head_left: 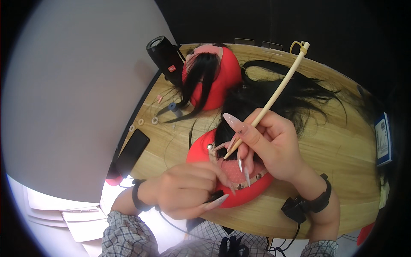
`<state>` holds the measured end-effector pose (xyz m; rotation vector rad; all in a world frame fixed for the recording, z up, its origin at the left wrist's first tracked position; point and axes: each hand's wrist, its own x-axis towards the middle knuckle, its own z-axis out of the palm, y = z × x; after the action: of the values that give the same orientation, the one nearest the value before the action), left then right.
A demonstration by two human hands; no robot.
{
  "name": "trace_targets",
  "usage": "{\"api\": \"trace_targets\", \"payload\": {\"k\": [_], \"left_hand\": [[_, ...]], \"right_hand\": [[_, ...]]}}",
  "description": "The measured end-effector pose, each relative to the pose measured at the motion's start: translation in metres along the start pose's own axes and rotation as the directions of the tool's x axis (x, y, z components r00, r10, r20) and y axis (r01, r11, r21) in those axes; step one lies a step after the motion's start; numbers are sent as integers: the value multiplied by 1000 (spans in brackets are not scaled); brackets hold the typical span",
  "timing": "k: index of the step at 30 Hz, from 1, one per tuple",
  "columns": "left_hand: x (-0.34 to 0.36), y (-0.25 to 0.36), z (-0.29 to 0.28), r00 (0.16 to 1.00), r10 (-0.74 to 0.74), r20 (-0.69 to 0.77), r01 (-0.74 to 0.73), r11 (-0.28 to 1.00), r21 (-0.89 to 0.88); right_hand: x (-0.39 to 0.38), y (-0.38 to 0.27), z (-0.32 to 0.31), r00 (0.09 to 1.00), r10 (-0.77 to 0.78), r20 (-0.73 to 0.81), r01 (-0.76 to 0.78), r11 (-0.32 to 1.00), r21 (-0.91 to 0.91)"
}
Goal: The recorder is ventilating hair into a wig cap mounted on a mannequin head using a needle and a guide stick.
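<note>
My right hand (274, 145) is closed around a ventilating needle (280, 88) with a long, pale wooden handle, slanting up to the right. A yellow rubber band is wound on its upper end. Its tapered tip touches the pink lace (235, 171) of a wig cap on a red head form (201, 150); any hook is too small to see. My left hand (184, 188) is curled at the form's near left side, index finger pressed on the lace edge. A lock of black hair (217, 195) shows between its fingers. Silvery pins (210, 147) dot the cap's border.
Long black hair (274, 85) spreads behind the form. Farther left stands a second red form (229, 70) with lace and hair, beside a black cylindrical speaker (165, 60). A phone (133, 147), small rings (141, 122) and a blue-grey spool (174, 109) lie left; a blue box (383, 139) stands right.
</note>
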<state>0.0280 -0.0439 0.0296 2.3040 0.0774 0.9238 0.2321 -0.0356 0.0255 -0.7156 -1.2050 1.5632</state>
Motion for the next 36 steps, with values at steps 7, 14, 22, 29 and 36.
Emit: {"api": "trace_targets", "payload": {"k": [7, 14, 22, 29, 36], "left_hand": [[3, 0, 4, 995, -66, -77, 57, 991, -118], [2, 0, 6, 995, -50, -82, 41, 994, -102], [3, 0, 6, 996, -57, -62, 53, 996, -70], [0, -3, 8, 998, -55, -43, 50, 994, -97], [5, 0, 3, 999, -37, -25, 36, 998, -55]], "right_hand": [[0, 3, -4, 999, -36, 23, 37, 998, -47], [-1, 7, -3, 997, -68, 31, 70, 995, -67], [-1, 7, -2, 997, -81, 16, 82, 994, -73], [0, 9, -4, 995, -104, 11, 105, 992, -74], [-2, 5, -3, 996, -90, -2, 89, 996, -14]]}}
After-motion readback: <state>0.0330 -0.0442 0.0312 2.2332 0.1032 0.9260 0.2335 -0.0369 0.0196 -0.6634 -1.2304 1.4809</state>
